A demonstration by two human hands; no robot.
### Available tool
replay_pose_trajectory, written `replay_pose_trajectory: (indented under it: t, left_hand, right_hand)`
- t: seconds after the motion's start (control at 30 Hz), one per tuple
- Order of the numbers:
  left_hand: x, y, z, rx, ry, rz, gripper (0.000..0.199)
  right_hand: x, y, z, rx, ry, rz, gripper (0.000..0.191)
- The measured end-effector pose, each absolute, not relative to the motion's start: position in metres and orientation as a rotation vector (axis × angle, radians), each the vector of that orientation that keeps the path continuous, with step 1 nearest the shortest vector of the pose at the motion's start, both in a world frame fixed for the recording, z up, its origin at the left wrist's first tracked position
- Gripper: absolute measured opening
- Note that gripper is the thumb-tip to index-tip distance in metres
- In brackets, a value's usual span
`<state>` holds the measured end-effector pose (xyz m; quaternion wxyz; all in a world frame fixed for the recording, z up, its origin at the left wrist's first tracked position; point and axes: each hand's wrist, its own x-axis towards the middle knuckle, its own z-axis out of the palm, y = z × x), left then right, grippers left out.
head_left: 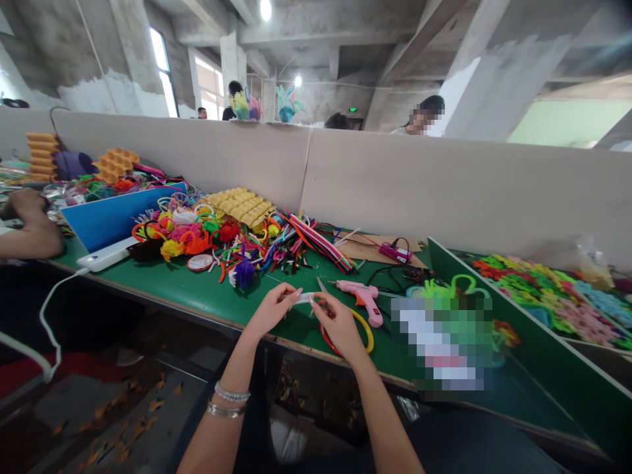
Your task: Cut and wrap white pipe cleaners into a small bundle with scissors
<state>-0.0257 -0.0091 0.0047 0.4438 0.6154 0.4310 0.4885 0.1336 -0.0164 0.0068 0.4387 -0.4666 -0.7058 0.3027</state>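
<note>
Over the front edge of the green table, my two hands hold a short, whitish strip between them. My left hand pinches its left end between thumb and fingers. On its right end, the fingertips of my right hand are closed. Whether the strip is fuzzy or smooth is too small to tell. Behind my right hand lie scissors, with a pointed metal blade and red and yellow handle loops partly hidden. A pink glue gun rests just beyond them.
A heap of colourful pipe-cleaner pieces spreads across the left, with a yellow egg-crate tray behind. A white power strip lies by a blue divider. Right are a green divider and pipe-cleaner flowers. A co-worker's arm is far left.
</note>
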Motion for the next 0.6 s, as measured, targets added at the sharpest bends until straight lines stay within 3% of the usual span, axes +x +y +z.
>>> replay_pose_trajectory:
  t: [0.6]
  left_hand:
    - [-0.0214, -0.0059, 0.0009, 1.408, 1.125, 1.362, 0.033]
  right_hand:
    - [0.1342, -0.0163, 0.0062, -1.162, -1.803, 0.799, 0.026]
